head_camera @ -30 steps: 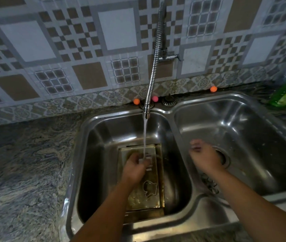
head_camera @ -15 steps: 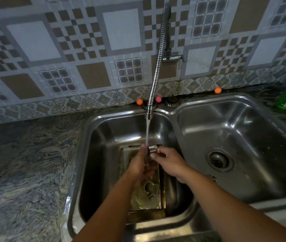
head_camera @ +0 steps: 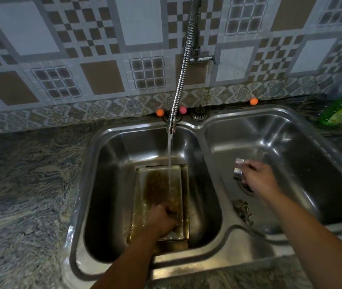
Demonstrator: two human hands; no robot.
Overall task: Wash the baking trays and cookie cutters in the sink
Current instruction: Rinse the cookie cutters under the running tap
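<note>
Stacked gold-brown baking trays lie flat in the left basin of the steel double sink. Water runs from the flexible tap onto the top tray. My left hand is down on the near end of that tray, fingers curled round a cookie cutter that it hides. My right hand hovers over the right basin and pinches a small shiny metal cookie cutter at the fingertips. Another cookie cutter lies on the right basin's floor by the divider.
A granite counter runs along the left. A green packet lies at the back right of the sink. Small orange and pink balls and a strainer plug sit on the back rim. The right basin's drain is partly behind my right hand.
My right hand took the small cutter from under the tap and carried it right, over the right basin. My left hand dropped toward me onto the tray where the animal-shaped cutter lay.
</note>
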